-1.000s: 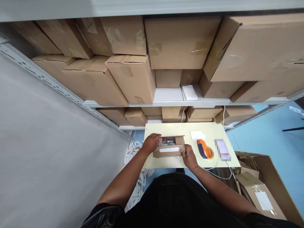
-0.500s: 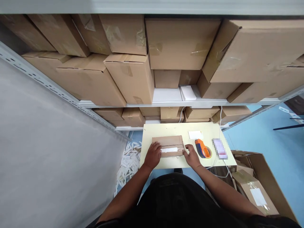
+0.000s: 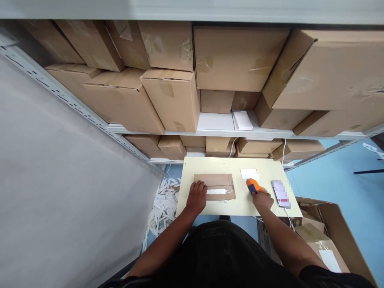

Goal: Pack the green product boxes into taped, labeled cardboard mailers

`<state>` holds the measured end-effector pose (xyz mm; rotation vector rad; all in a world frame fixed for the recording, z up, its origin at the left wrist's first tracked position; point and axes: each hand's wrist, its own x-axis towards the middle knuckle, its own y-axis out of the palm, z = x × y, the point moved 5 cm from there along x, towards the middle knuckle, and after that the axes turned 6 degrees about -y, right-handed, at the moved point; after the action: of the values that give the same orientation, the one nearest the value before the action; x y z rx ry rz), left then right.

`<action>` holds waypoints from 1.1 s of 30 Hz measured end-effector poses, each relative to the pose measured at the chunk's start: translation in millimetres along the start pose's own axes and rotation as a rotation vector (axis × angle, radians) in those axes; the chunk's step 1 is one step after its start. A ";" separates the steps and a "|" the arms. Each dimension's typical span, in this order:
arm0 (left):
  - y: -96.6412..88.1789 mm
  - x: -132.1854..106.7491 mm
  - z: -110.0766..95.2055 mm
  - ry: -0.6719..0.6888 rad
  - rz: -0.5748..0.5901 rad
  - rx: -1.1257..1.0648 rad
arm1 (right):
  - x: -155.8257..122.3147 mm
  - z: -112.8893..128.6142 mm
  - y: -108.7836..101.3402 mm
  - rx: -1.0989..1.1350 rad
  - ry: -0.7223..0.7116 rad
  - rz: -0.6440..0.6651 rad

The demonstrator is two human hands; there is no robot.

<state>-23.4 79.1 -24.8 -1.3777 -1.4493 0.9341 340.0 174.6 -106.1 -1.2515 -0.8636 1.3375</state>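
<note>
A flat cardboard box (image 3: pixel 219 180) with a white label strip and clear tape lies on the pale yellow table (image 3: pixel 216 166). My left hand (image 3: pixel 197 196) holds its left end, with the fingers bent over the top. To the right of the box, my right hand (image 3: pixel 263 200) is closed around an orange and blue tape dispenser (image 3: pixel 253 185), covering most of its lower part. Behind the dispenser lies a white card or pad (image 3: pixel 249 174). A phone (image 3: pixel 281 193) with a blurred screen rests right of my right hand, a white cable beside it.
Shelves (image 3: pixel 216 133) packed with cardboard boxes (image 3: pixel 240 60) rise behind the table. A grey wall (image 3: pixel 75 192) bounds the left side, with a heap of white strips (image 3: pixel 162 206) on the floor. An open carton (image 3: pixel 336 224) holding boxes stands at right.
My right hand has left the box's right end, moved right and closed on the tape dispenser. My left hand stays on the box. The whole view has shifted slightly.
</note>
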 end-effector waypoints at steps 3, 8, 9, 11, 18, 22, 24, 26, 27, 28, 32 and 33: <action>2.3 4.2 -7.7 -0.006 0.064 0.054 | -15.7 -1.7 -19.7 -0.037 -0.089 -0.068; 5.1 8.0 -1.7 -0.108 0.145 -0.071 | -42.6 18.4 -86.2 0.169 -0.299 -0.265; 2.9 9.4 2.1 -0.154 0.133 -0.142 | -45.4 31.4 -97.5 0.242 -0.337 -0.253; -3.8 13.9 10.6 -0.244 0.107 -0.321 | -47.7 66.8 -113.3 0.386 -0.401 -0.181; -12.3 27.0 41.2 -0.717 0.421 -1.316 | -41.4 203.5 -100.2 0.489 -0.642 0.164; -17.6 23.5 46.1 -0.726 0.372 -1.517 | -37.7 226.3 -84.9 0.500 -0.667 0.217; -15.5 18.8 47.1 -0.766 0.316 -1.514 | -36.9 229.3 -81.1 0.496 -0.688 0.233; -12.6 15.0 47.5 -0.796 0.267 -1.470 | -36.4 231.1 -79.3 0.485 -0.708 0.251; -11.8 13.7 48.1 -0.802 0.242 -1.425 | -36.1 232.2 -79.0 0.473 -0.717 0.258; -11.2 12.9 49.0 -0.806 0.217 -1.375 | -35.8 233.4 -79.0 0.458 -0.723 0.265; -9.2 10.5 54.1 -0.824 0.126 -1.238 | -34.7 241.6 -81.5 0.331 -0.748 0.273; -8.1 9.7 55.4 -0.830 0.111 -1.224 | -34.7 244.3 -82.4 0.297 -0.758 0.278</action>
<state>-78.3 91.3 -33.2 -2.0157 -2.8837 0.6799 116.7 192.1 26.3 -0.6296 -0.9648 2.1393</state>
